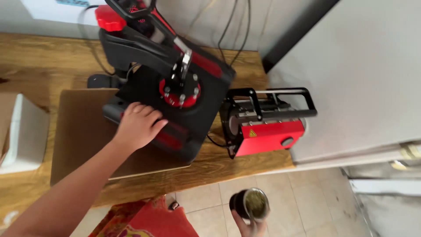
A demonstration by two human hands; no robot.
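Here, a person reaches for a heat press with one hand and holds a mug low in the other.

A wooden table [39, 66] runs across the view from above, against a pale wall. On it sits a black and red heat press [175, 87], its top plate swung over a tan base pad [79, 131]. Just right of it stands a smaller red mug press [267, 127], its barrel lying sideways. The left hand [138, 125] rests flat on the heat press's near left corner, fingers spread, gripping nothing. The right hand [250, 226], mostly cut off, clasps a dark mug [250, 204] below the table edge, mouth up; the mug press lies straight ahead of it.
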